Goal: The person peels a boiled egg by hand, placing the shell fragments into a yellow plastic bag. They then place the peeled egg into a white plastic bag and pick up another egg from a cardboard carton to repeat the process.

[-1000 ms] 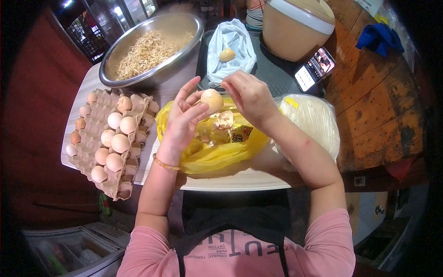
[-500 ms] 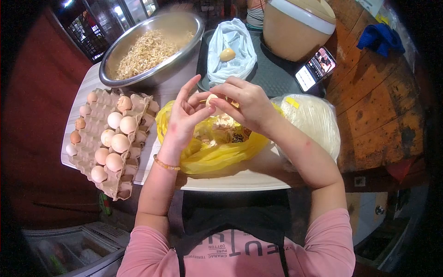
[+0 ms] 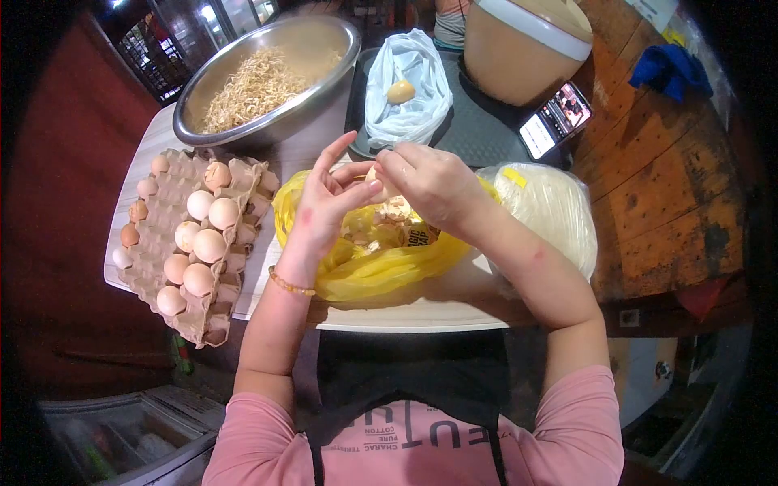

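Observation:
Over the yellow plastic bag [image 3: 381, 279], my left hand [image 3: 328, 202] holds an egg [image 3: 373, 174] between thumb and fingers, its index finger stretched up. My right hand [image 3: 429, 182] closes from the other side, fingertips pinched against the egg and covering much of it. Bits of broken eggshell [image 3: 393, 212] lie in the bag below. To the left, a cardboard egg tray [image 3: 166, 223] carries several whole eggs, some with cracked shells. A pale peeled egg [image 3: 400, 92] rests on a white plastic bag [image 3: 405, 57] beyond my hands.
A large metal bowl [image 3: 324, 81] of bean sprouts stands at the back left. A dark tray [image 3: 486, 134] bears the white bag, and a phone [image 3: 555, 121] leans near a beige bucket [image 3: 519, 57]. A wrapped white package [image 3: 551, 219] sits right of the yellow bag.
My right hand has turned slightly, its fingers curling closer together over the egg. My left hand stays nearly in place. The whole view has shifted a little.

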Action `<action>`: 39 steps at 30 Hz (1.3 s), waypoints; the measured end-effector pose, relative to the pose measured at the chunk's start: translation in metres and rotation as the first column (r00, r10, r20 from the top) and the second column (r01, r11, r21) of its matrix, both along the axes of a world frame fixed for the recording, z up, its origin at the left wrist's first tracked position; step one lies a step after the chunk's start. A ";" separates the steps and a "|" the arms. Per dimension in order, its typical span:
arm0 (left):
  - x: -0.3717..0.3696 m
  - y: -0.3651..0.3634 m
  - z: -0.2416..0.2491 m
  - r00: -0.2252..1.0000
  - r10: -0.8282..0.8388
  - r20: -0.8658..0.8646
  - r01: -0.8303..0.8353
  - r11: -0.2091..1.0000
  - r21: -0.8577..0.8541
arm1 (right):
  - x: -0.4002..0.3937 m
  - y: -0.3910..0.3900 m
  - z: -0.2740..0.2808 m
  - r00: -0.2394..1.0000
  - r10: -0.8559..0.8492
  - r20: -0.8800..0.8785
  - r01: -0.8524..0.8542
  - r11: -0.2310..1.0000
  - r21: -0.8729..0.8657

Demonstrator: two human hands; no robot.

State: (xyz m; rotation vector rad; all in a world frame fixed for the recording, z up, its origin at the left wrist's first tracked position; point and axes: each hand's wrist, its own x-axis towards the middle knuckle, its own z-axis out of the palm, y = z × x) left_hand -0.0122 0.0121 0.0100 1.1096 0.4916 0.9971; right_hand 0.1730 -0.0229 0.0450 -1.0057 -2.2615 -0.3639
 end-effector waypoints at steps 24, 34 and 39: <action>-0.011 0.013 0.004 0.915 -0.109 0.388 0.172 0.976 -0.132 | 0.014 0.011 0.004 0.790 -0.149 -0.595 -0.194 0.860 -0.472; -0.022 0.034 -0.019 0.810 -0.126 0.573 0.347 0.890 -0.295 | 0.013 0.015 -0.008 0.945 0.241 -0.220 -0.286 0.938 -0.198; -0.008 0.022 -0.005 0.980 0.046 0.194 -0.025 0.993 -0.111 | 0.014 0.014 -0.012 0.902 0.297 -0.312 -0.398 0.852 -0.340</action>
